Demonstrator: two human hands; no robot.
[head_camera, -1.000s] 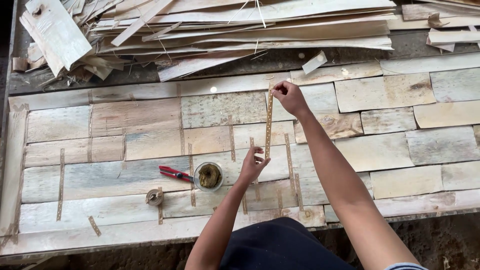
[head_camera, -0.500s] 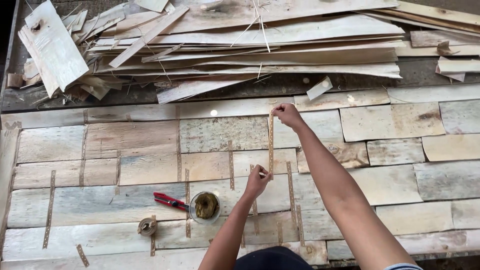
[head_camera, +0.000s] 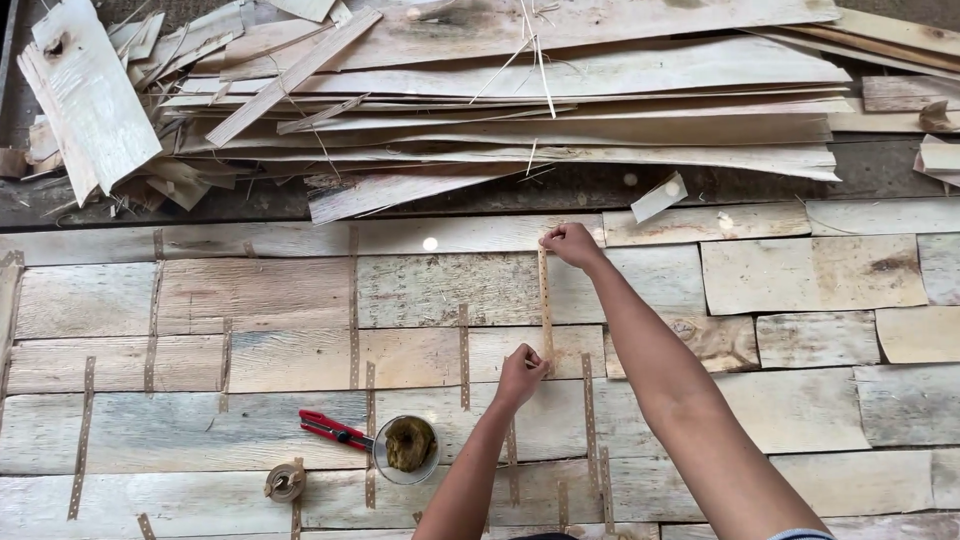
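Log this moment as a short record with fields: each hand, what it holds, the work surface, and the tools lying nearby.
left hand: pinches the near end of the narrow perforated tan tape strip
right hand: presses the strip's far end down
surface: patchwork of pale wood veneer sheets, seams taped
tools: red-handled cutter, round metal tin of brown paste, small tape roll
behind: heap of loose veneer offcuts

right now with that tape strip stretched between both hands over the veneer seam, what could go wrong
1. The tape strip is held only at its ends by the right hand and left hand, so it might land skewed off the seam.
2. The glue pot sits close by the left forearm and could be knocked over.
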